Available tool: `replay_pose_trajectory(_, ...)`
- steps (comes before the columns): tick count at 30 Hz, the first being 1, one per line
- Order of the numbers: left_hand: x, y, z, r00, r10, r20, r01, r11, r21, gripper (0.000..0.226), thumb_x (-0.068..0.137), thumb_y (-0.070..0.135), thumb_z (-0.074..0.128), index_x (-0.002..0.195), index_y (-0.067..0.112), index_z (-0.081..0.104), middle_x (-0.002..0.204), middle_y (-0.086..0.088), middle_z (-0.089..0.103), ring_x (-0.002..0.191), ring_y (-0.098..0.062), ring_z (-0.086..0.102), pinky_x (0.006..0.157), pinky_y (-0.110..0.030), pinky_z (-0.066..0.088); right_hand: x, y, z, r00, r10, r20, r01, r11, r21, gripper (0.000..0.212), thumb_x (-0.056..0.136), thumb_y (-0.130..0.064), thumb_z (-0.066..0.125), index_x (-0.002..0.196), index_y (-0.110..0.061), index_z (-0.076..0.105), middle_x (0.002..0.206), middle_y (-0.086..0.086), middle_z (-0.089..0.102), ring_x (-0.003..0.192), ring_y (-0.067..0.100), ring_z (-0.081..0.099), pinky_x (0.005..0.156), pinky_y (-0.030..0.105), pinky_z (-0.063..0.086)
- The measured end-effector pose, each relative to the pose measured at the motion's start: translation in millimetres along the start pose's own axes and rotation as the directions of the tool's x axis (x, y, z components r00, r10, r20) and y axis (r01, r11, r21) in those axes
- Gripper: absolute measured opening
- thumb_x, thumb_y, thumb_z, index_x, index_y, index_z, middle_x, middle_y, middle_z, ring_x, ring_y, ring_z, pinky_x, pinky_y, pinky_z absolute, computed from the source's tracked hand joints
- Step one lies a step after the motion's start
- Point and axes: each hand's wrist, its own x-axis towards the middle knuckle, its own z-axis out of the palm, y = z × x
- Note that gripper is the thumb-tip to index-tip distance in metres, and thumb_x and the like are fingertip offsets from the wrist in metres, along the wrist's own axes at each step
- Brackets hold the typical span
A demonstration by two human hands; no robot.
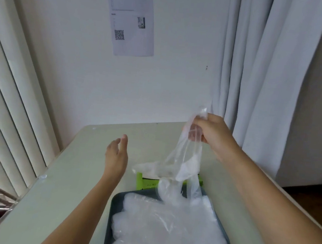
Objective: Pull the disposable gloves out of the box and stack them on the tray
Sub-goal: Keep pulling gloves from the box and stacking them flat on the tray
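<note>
Presently my right grip (211,133) clamps the top of a glove (182,162), which hangs steeply down-left toward the tray (111,210); left grip (116,155) spread, empty.

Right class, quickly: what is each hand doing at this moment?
Left hand: open, fingers straight, holding nothing.
Right hand: gripping a thin clear plastic glove that hangs over the green cardboard box.

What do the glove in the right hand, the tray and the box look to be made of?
Glove: thin clear plastic film, glossy; fingers of the right hand show through it and it drapes in soft folds. Tray: dark grey, smooth, rounded raised rim; probably moulded plastic. Box: green with printed lettering, flat matte faces; likely card.
</note>
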Motion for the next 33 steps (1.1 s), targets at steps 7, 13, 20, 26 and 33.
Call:
replay_pose_trajectory(7,-85,65,-21,0.807,0.215,0.55,-0.196,0.976,-0.095,0.066,0.07,0.072,0.063,0.113,0.022,0.064,0.113,0.012,0.066,0.103,-0.002,0.06,0.087,-0.017,0.046,-38,-6,21,0.978,-0.148,0.145,0.192,0.907,-0.374,0.01,0.087,-0.01,0.061,0.082,-0.002,0.064,0.066,0.006,0.071,0.054,0.023,0.066,0.056,0.03,0.054)
replay_pose_trajectory(13,-102,51,-23,0.843,0.24,0.482,-0.212,0.971,-0.112,0.023,0.093,0.028,0.061,0.107,0.012,0.067,0.102,0.001,0.073,0.096,-0.012,0.068,0.079,-0.022,0.049,-62,-17,15,0.975,-0.086,0.206,0.147,0.941,-0.305,0.007,0.092,-0.003,0.058,0.086,-0.005,0.061,0.077,0.011,0.071,0.058,0.018,0.068,0.058,0.03,0.057)
replay_pose_trajectory(20,-105,57,-52,0.791,0.206,0.576,-0.001,0.942,-0.336,0.025,0.1,0.012,0.047,0.08,0.002,0.059,0.065,0.003,0.068,0.065,-0.008,0.066,0.071,-0.02,0.05,-83,-2,-28,0.895,0.196,0.401,-0.055,0.94,-0.337,0.027,0.084,0.005,0.067,0.107,-0.007,0.061,0.092,0.011,0.073,0.085,0.022,0.072,0.081,0.033,0.056)
replay_pose_trajectory(26,-96,69,-56,0.7,0.307,0.644,-0.401,0.916,-0.001,0.021,0.098,0.022,0.051,0.083,0.012,0.062,0.057,0.002,0.065,0.054,-0.005,0.059,0.059,-0.013,0.045,-101,9,-28,0.809,0.372,0.455,-0.145,0.877,-0.458,0.026,0.081,-0.026,0.073,0.101,-0.01,0.069,0.087,0.004,0.072,0.078,0.013,0.068,0.07,0.021,0.054)
replay_pose_trajectory(33,-72,64,-36,0.654,0.191,0.732,-0.46,0.869,0.184,0.023,0.091,0.028,0.064,0.072,0.016,0.064,0.055,-0.001,0.054,0.046,-0.008,0.052,0.049,-0.015,0.045,-107,48,-22,0.872,0.421,0.251,-0.337,0.887,-0.317,0.014,0.09,-0.01,0.064,0.081,0.001,0.064,0.068,0.012,0.067,0.054,0.016,0.064,0.056,0.023,0.055)
